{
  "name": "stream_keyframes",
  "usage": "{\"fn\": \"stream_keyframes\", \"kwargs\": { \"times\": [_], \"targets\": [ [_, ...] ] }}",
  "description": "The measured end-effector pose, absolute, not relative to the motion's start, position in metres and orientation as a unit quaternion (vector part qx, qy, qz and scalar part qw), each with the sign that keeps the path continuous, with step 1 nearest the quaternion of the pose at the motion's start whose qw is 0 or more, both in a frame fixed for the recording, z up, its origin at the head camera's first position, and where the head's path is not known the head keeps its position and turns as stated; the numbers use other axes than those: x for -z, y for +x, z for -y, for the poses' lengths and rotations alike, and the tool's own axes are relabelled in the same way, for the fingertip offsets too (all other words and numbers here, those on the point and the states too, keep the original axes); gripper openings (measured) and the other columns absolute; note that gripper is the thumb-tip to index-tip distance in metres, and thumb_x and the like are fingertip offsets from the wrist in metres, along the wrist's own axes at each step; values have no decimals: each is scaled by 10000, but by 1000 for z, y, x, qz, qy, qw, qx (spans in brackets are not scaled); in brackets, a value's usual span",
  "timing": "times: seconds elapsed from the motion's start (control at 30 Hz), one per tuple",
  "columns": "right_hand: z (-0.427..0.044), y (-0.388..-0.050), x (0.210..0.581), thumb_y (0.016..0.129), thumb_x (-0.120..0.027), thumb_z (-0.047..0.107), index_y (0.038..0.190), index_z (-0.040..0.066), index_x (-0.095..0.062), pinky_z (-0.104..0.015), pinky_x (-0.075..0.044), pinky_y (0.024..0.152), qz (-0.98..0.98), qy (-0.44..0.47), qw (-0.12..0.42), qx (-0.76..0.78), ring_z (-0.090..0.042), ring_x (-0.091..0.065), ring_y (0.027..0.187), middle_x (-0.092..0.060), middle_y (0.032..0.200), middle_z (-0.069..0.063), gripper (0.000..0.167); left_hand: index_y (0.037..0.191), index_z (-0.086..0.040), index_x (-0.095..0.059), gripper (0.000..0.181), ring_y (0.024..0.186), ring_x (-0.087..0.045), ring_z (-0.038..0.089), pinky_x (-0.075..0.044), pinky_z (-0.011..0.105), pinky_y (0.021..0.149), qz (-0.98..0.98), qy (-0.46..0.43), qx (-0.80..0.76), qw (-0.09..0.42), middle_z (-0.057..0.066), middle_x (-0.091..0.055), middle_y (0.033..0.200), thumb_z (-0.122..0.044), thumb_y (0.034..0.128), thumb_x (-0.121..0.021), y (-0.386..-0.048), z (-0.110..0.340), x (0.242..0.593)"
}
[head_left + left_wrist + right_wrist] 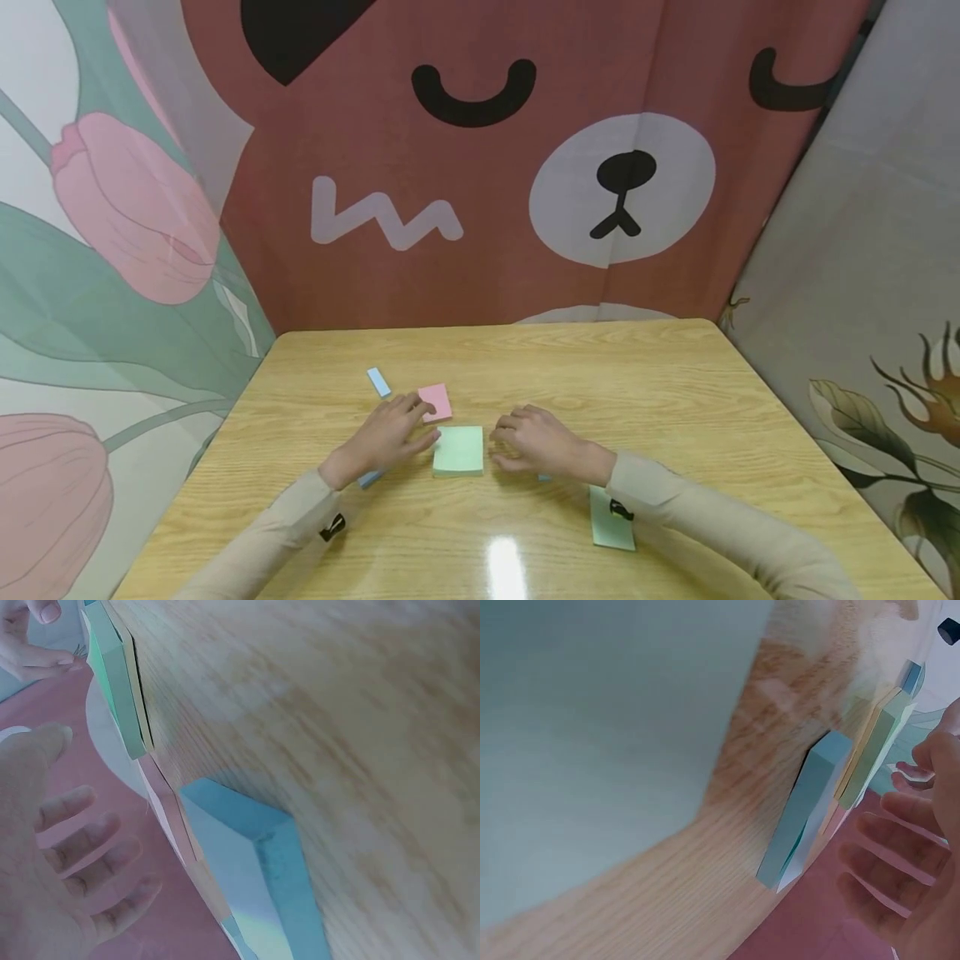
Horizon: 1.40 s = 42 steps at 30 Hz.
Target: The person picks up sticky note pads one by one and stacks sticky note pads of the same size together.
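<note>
A square green sticky-note pad (458, 454) lies mid-table, a yellowish layer showing under it in both wrist views. My left hand (381, 437) hovers at its left, thumb tip near the pad's edge, fingers loosely spread and holding nothing. Just beyond, a smaller pink pad (438, 402) is partly covered by the left fingertips. To the green pad's right is my right hand (546, 443), its fingers apart and nothing in them. Beneath that hand a blue pad (802, 817) is mostly hidden in the head view. Another blue pad (247, 862) lies below the left hand.
A narrow light-blue pad (378, 382) lies farther back, left of the pink one. Under the right forearm is a pale green rectangular pad (611, 525). The wooden table (600, 367) meets a bear-print curtain (510, 275) at its far edge, with printed curtains on both sides.
</note>
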State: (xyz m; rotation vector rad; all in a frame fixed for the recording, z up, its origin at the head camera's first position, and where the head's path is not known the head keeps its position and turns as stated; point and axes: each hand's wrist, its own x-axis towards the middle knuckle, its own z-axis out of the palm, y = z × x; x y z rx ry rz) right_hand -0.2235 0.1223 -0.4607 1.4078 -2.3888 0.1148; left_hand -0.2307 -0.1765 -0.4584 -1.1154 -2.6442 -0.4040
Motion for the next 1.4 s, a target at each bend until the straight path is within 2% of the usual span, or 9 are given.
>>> {"fn": "stream_keyframes", "kwargs": {
  "times": [0.2,0.4,0.7,1.03,1.4],
  "targets": [
    [-124,-223,464,903,-706,361,986,131,-760,-331,-546,785,841,505,186,-44,-157,-671,857,-718,977,6,250,1135,-32,-658,293,911,-561,246,-497,432,764,907,-370,132,152,102,-606,1028,-262,953,-674,-234,175,460],
    [-128,-220,460,906,-711,342,989,137,-761,-350,-541,835,842,509,173,-51,-152,-674,855,-720,984,3,226,1144,-69,-657,289,969,-579,255,-501,459,806,916,-349,118,160,66,-612,1077,-292,961,-655,-236,177,457],
    [-133,-221,462,892,-727,328,976,145,-755,-302,-542,783,834,520,183,-36,-130,-660,837,-713,964,10,204,1141,-72,-662,306,984,-583,265,-509,462,807,918,-347,113,153,69,-614,1088,-314,954,-656,-238,179,457],
    [-141,-221,462,893,-723,296,947,170,-743,-276,-520,748,814,556,164,-40,-109,-637,828,-701,938,41,139,1082,-65,-694,205,921,-573,257,-504,439,763,918,-340,125,164,57,-623,1024,-214,946,-659,-241,184,461],
    [-149,-220,463,927,-688,305,996,181,-737,-299,-514,855,817,561,125,-42,-108,-628,922,-700,1004,46,150,1054,-77,-687,166,921,-573,255,-505,427,753,921,-329,112,173,57,-625,1015,-198,940,-680,-248,189,457]
  ]
}}
